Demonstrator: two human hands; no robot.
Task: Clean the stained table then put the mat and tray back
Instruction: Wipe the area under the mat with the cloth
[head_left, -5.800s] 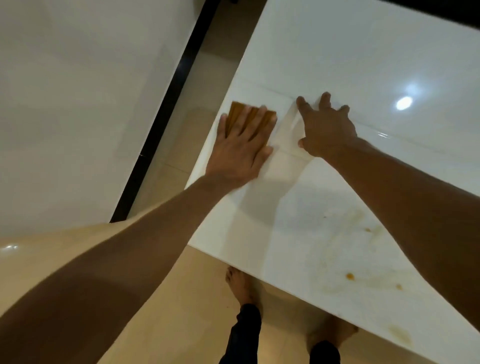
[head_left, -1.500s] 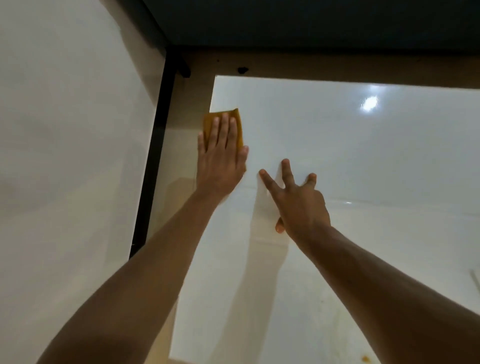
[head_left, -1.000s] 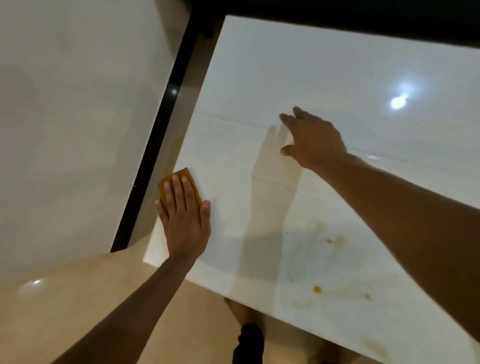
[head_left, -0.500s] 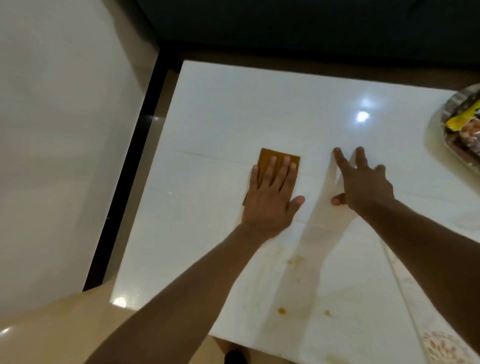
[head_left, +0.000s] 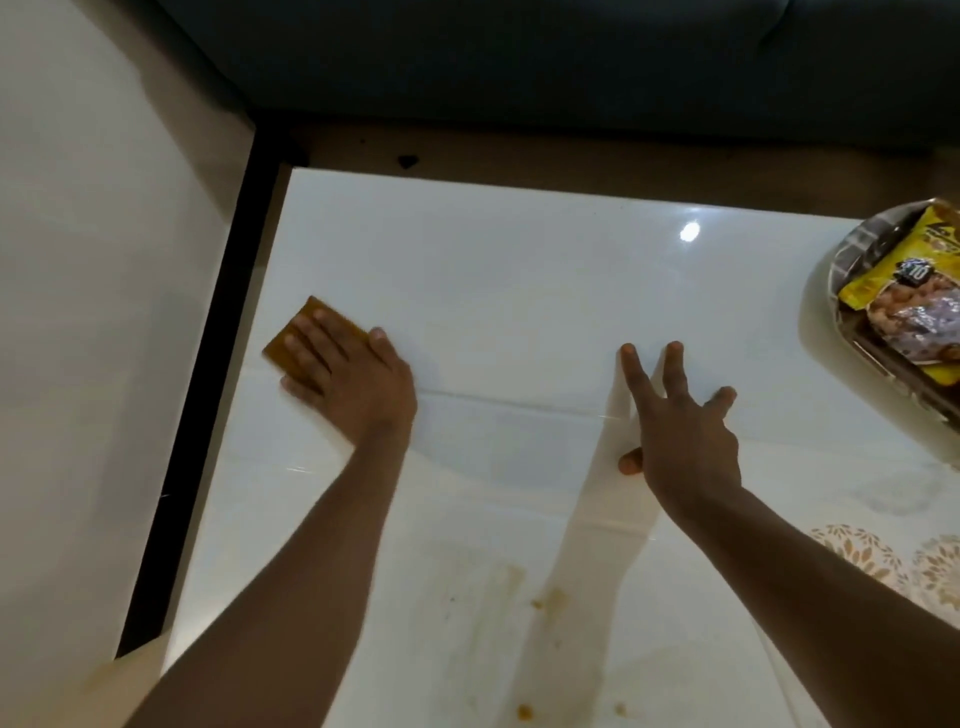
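Dim room, warm indoor light. Dark teal-grey sofa (head_left: 519, 57) runs across top of view, its base close above strip of beige-brown floor (head_left: 571, 161). Small dark mark (head_left: 407, 161) on that strip. Left: large pale glossy panel (head_left: 93, 312), bordered by black vertical strip (head_left: 208, 415). Bright round lamp reflection (head_left: 689, 232) glints at upper right. Beige floor (head_left: 67, 696) also shows at lower left corner.
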